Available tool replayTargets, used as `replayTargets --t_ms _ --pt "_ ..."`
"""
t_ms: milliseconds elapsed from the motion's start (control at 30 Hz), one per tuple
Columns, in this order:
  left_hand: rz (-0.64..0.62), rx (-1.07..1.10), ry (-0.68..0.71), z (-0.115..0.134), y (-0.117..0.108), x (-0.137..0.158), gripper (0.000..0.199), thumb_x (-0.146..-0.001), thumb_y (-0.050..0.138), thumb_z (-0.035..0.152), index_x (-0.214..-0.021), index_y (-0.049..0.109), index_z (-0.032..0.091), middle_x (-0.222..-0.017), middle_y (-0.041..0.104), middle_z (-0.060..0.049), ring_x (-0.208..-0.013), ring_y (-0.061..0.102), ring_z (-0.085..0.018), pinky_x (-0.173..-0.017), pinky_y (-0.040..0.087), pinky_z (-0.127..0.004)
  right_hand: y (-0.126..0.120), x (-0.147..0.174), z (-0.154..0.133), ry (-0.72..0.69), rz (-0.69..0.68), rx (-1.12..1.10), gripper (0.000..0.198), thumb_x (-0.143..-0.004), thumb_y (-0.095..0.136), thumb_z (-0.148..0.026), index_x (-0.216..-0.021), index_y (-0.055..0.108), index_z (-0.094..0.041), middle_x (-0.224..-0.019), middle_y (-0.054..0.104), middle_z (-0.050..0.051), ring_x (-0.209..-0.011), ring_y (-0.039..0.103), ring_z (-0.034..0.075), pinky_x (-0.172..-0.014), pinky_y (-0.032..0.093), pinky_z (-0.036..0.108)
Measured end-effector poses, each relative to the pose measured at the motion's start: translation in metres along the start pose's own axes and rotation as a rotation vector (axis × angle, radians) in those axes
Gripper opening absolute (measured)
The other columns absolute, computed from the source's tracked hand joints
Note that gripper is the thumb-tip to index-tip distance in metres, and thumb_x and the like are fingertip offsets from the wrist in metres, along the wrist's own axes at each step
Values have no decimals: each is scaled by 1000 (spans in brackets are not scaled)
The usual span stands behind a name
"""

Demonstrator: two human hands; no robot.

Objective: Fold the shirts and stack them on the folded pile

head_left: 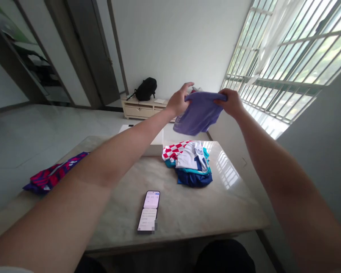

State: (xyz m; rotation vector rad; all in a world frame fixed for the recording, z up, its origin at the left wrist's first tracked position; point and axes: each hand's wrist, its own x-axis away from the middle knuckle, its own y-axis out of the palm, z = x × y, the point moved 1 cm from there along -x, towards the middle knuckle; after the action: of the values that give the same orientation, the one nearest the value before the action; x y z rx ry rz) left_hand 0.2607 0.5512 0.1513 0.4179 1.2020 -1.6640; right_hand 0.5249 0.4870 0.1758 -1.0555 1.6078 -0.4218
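Both hands hold up a folded purple shirt by its top edge, above the far side of the table. My left hand pinches the left corner, its index finger sticking out. The right corner is gripped by my right hand. The cloth hangs down, slightly blurred, apart from the stack beneath it. On top of that stack lies a white jersey with red checks and dark lettering. Teal cloth and a dark blue garment show under it.
A marble-look table carries a lit phone near its front edge. A red and purple jersey lies at left, partly behind my left forearm. A white box stands beyond the forearm. A backpack rests on a low cabinet.
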Motion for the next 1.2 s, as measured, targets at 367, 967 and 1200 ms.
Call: replayTargets --t_ms 367,967,1200 --pt "-591 -255 -328 -55 133 211 31 -88 61 9 -115 75 13 -121 74 -17 -113 70 -29 -100 54 -41 174 204 48 234 -234 82 25 -79 71 -10 -102 75 -17 -119 72 8 -108 65 23 -95 49 31" --pt "-295 -890 -1119 -125 -239 526 57 -93 59 27 -143 52 0 -153 46 -30 -146 42 -39 -120 33 -45 142 529 85 916 -517 -311 59 -58 59 -71 -97 73 -30 -92 81 8 -91 76 38 -78 59 45" --pt "-252 -882 -1140 -112 -208 554 43 -93 58 28 -132 59 10 -138 57 -24 -132 54 -37 -107 44 -43 130 511 57 970 -456 -259 57 -54 55 -67 -92 68 -27 -87 80 11 -87 77 39 -74 58 47"
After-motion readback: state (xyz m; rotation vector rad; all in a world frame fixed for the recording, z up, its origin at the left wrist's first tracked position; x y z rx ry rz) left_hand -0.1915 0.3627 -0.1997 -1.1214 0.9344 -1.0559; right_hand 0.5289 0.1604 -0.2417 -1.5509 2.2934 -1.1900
